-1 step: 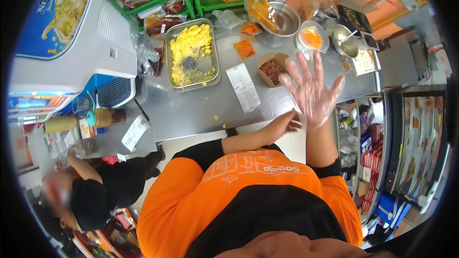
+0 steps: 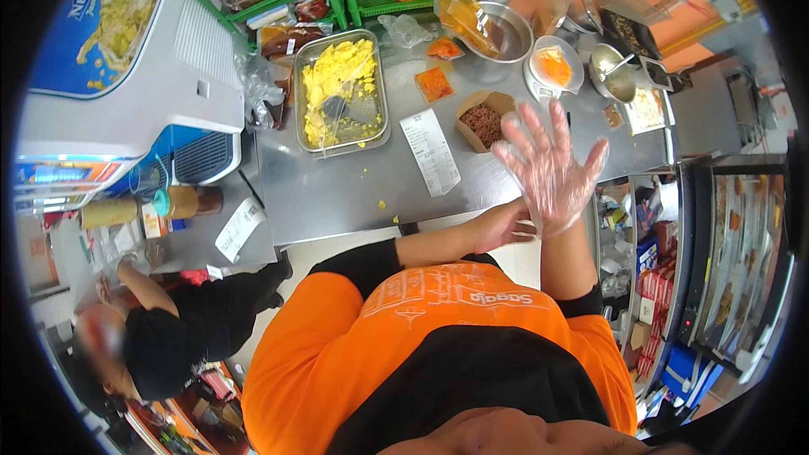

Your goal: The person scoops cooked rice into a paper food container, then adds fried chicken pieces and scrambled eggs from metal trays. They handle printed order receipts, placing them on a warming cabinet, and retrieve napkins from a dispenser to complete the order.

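Note:
My right hand (image 2: pixel 552 173) is raised over the counter's front edge, fingers spread wide, inside a clear plastic glove. At its wrist, my left hand (image 2: pixel 506 227) is bare, with its fingers closed on the cuff of the plastic glove (image 2: pixel 548 217). Just beyond the right hand stands an open brown paper box (image 2: pixel 497 103) with reddish-brown rice (image 2: pixel 483 126) in it. Left of the box a printed receipt (image 2: pixel 430 154) lies flat. Farther left sits a clear tray (image 2: pixel 386 122) of yellow scrambled egg (image 2: pixel 337 76), with a dark scoop (image 2: pixel 334 108) in it.
On the steel counter (image 2: pixel 329 202) are an orange food packet (image 2: pixel 433 84), a metal bowl (image 2: pixel 516 25), a white bowl (image 2: pixel 576 76) and a metal pot (image 2: pixel 619 84). Green racks (image 2: pixel 404 7) stand behind. A co-worker (image 2: pixel 168 337) is at the left, beside a large drink dispenser (image 2: pixel 101 131).
My left hand has shifted slightly toward the right wrist, at the glove's cuff. The right hand stays spread, and the counter items have not been moved.

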Action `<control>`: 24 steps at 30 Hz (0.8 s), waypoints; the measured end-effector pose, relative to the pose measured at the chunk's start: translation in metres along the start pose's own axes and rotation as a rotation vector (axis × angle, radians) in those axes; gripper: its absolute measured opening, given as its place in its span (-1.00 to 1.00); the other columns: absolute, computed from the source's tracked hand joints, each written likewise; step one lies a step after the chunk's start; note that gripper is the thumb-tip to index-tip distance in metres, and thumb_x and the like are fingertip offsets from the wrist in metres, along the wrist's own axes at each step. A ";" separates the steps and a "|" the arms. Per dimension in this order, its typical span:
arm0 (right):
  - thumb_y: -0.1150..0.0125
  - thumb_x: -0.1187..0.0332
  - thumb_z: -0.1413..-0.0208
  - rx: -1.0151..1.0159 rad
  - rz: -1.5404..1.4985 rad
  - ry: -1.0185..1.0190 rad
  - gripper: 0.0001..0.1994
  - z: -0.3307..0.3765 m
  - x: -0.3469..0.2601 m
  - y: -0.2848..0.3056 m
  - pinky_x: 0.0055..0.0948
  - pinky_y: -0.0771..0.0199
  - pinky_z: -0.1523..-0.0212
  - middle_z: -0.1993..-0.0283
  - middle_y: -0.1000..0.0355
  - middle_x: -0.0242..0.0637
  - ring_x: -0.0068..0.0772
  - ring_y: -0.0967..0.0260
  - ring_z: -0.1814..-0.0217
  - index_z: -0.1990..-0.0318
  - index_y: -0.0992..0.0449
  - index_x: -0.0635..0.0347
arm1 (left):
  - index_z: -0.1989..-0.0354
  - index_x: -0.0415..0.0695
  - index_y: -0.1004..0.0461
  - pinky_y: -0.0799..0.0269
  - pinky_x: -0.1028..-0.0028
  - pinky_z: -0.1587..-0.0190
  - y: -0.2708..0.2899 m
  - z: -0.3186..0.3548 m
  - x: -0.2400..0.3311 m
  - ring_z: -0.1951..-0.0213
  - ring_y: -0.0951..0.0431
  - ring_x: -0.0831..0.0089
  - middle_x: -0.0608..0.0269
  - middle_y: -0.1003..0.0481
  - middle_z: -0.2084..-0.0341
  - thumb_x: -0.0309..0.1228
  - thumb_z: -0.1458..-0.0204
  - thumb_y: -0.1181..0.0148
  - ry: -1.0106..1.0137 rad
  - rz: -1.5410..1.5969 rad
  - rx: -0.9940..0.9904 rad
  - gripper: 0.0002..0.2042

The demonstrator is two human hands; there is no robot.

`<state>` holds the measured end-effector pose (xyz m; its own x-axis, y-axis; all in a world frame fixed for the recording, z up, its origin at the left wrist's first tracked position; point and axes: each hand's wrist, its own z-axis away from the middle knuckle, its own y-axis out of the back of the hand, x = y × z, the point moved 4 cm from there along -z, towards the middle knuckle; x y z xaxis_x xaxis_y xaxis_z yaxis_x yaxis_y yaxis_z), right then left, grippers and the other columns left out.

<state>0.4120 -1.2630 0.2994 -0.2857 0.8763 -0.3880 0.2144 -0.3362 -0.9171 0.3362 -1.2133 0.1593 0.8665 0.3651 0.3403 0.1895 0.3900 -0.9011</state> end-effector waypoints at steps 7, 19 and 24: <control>0.28 -0.53 -0.22 -0.126 -0.127 -0.045 -0.03 0.089 -0.064 0.048 0.33 -0.13 -0.44 -0.57 -0.01 0.15 0.37 -0.07 -0.53 -0.56 -0.05 0.02 | -0.32 0.09 -0.34 -0.39 0.24 -0.29 -0.057 -0.052 -0.010 -0.21 -0.46 0.44 0.39 -0.44 -0.21 0.00 -0.27 -0.18 -0.080 -0.141 -0.222 -0.49; -0.16 0.07 -0.35 0.257 1.142 0.182 -0.68 0.283 -0.301 0.163 -0.18 -0.58 -0.03 -0.01 -0.57 -0.24 -0.21 -0.55 -0.02 -0.05 -0.51 0.08 | -0.33 -0.12 -0.39 -0.28 0.05 -0.36 0.012 -0.254 -0.192 -0.32 -0.34 -0.10 -0.20 -0.36 -0.29 0.13 -0.25 -0.09 0.251 -1.994 -0.028 -0.35; -0.23 0.11 -0.28 0.875 2.314 0.119 -0.44 0.347 -0.460 0.154 -0.04 -0.37 -0.35 -0.48 -0.17 -0.11 0.03 -0.26 -0.42 -0.36 -0.31 0.08 | -0.45 0.11 -0.23 -0.18 -0.03 -0.40 0.096 -0.236 -0.163 -0.40 -0.21 -0.16 -0.17 -0.22 -0.39 0.11 -0.31 0.02 0.620 -2.038 0.202 -0.39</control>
<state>0.2525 -1.8375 0.3047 -0.2319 -0.8917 -0.3888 -0.2903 -0.3181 0.9025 0.3222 -1.4348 -0.0464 -0.4227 -0.8115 0.4034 0.8132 -0.1431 0.5642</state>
